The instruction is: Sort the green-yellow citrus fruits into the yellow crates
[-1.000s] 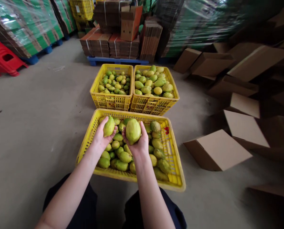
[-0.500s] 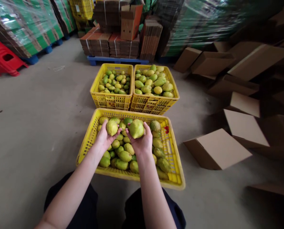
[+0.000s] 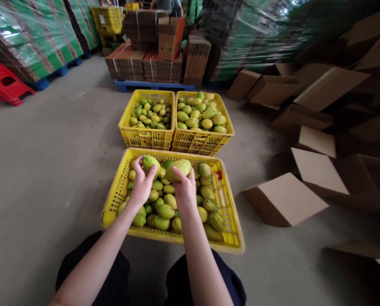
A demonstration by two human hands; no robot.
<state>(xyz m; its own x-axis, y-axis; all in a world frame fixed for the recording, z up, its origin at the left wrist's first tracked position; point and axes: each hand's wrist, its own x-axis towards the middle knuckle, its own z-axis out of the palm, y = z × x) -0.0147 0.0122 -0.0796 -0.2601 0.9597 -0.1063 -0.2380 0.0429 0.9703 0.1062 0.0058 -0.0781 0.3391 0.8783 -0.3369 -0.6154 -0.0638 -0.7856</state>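
Above the near yellow crate (image 3: pixel 233 212), each of my hands holds a papaya. My left hand (image 3: pixel 142 185) is closed on a rounded green papaya (image 3: pixel 152 165), thumb on its near side. In my right hand (image 3: pixel 186 189) lies a longer yellow-green papaya (image 3: pixel 181 167) on its side, with the thumb across it and the other fingers mostly hidden. Beneath both hands, the crate holds a layer of loose papayas (image 3: pixel 165 211), green to yellow. The hands and wrists cover some of them.
Just beyond stand two more yellow crates of papayas, a left one (image 3: pixel 147 132) and a right one (image 3: pixel 202 137). Open cardboard boxes (image 3: pixel 288 199) lie along the right. Flattened cartons (image 3: pixel 163 66) rest on a blue pallet (image 3: pixel 154 85) behind. A red stool (image 3: pixel 8 83) is at far left.
Both papayas have been turned in my hands: the right one now shows its long side instead of its tip. The whole view has shifted slightly.
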